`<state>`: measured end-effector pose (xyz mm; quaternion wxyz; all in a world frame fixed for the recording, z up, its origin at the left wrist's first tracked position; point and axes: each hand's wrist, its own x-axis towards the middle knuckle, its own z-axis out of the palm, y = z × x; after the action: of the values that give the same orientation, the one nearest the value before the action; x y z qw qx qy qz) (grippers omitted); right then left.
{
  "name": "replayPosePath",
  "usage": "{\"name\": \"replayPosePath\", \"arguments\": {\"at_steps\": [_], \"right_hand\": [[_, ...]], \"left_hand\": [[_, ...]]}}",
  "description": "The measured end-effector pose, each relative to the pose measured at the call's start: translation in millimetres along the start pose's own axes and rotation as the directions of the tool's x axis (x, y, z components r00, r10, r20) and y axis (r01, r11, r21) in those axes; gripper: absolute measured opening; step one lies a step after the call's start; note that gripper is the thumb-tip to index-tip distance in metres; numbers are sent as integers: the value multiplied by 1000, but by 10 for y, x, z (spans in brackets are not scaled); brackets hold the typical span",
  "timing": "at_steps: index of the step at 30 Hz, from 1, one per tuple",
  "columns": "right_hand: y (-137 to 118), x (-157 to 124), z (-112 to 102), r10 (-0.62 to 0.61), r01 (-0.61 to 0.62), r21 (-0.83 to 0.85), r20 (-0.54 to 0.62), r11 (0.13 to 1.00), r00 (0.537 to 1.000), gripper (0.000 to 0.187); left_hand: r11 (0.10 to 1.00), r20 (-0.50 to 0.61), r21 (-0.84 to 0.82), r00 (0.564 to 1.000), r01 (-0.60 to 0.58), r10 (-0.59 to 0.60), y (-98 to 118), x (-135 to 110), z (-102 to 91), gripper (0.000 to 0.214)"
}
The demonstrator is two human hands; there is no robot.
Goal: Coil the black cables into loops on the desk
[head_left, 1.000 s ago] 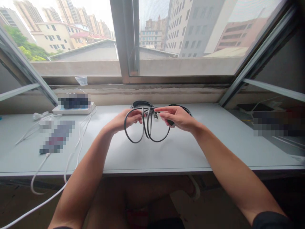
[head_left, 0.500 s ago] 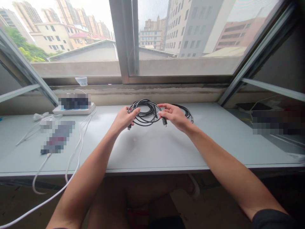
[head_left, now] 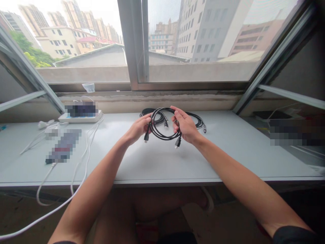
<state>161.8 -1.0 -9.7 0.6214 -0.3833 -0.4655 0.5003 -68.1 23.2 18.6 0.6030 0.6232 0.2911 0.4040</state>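
Observation:
A black HDMI cable [head_left: 164, 138], wound into a loose coil, is held up between both hands above the desk. My left hand [head_left: 139, 129] is closed on the coil's left side, with one black plug dangling just below its fingers. My right hand [head_left: 186, 126] grips the right side, its index finger stretched along the top. The cable's other plug [head_left: 178, 143] hangs under that hand. Behind the held loops lies a second black coiled cable [head_left: 158, 117], partly covered. Another black cable coil [head_left: 199, 118] rests beyond my right hand, its plug pointing toward me.
On the left stand a white power strip [head_left: 81, 117] and a blurred flat device [head_left: 63, 145] with white cords [head_left: 86, 152] running over the desk's front edge. A clear plastic cup [head_left: 88, 88] sits at the window ledge. Metal frame bars [head_left: 279, 95] slant at both sides.
The held coil has come nearer and slightly right, apart from the coil behind it. My right hand has shifted from pinching near the plug to gripping the loops, and the plug hangs lower.

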Motion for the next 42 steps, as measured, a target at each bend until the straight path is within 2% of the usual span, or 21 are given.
{"name": "replayPosePath", "arguments": {"at_steps": [3, 6, 11, 16, 19, 24, 27, 28, 31, 35, 37, 40, 42], "right_hand": [[-123, -5, -41, 6, -5, 56, -23, 998, 1000, 52], [-178, -5, -71, 10, -11, 25, 15, 1000, 1000, 52], [-118, -3, -65, -51, 55, -88, 53, 995, 997, 57], [-49, -32, -14, -36, 51, -138, 109, 989, 993, 49], [-26, -54, 18, -19, 42, -152, 149, 987, 989, 41], [-10, -88, 86, 102, -84, -123, 150, 989, 983, 43], [-43, -112, 116, 238, -216, -133, 179, 967, 955, 33], [-59, -120, 120, 278, -256, -129, 201, 958, 939, 30], [-103, -137, 124, 327, -320, -69, 253, 945, 911, 23], [-108, -153, 148, 303, -304, -33, 239, 952, 922, 23], [-89, -155, 167, 271, -271, -29, 199, 962, 942, 25], [-55, -149, 189, 235, -240, 12, 165, 971, 958, 31], [-35, -144, 201, 226, -240, 55, 185, 969, 956, 34]], "left_hand": [[984, 112, -174, 994, 39, -20, 80, -26, -72, 33], [983, 166, -168, 985, 68, -40, 120, -51, -103, 34], [989, 117, -81, 987, 123, -113, 60, -38, -92, 44], [991, 54, 20, 990, 130, -131, -30, -38, -7, 55], [990, 49, -20, 990, 136, -135, -43, -57, 87, 51], [916, 82, -296, 963, 270, -257, -17, -38, 180, 33], [888, 47, -336, 947, 315, -319, 10, -26, 191, 19], [889, 34, -332, 946, 315, -322, 19, -29, 196, 14], [912, 19, -292, 955, 288, -295, 37, -57, 225, 22], [946, 32, -191, 965, 261, -259, 37, -80, 260, 33], [958, -7, -175, 972, 229, -234, 41, -72, 247, 32], [951, -106, -281, 980, 132, -167, 66, -50, 194, 35], [922, -143, -381, 981, 67, -131, 86, -40, 161, 41]]}}
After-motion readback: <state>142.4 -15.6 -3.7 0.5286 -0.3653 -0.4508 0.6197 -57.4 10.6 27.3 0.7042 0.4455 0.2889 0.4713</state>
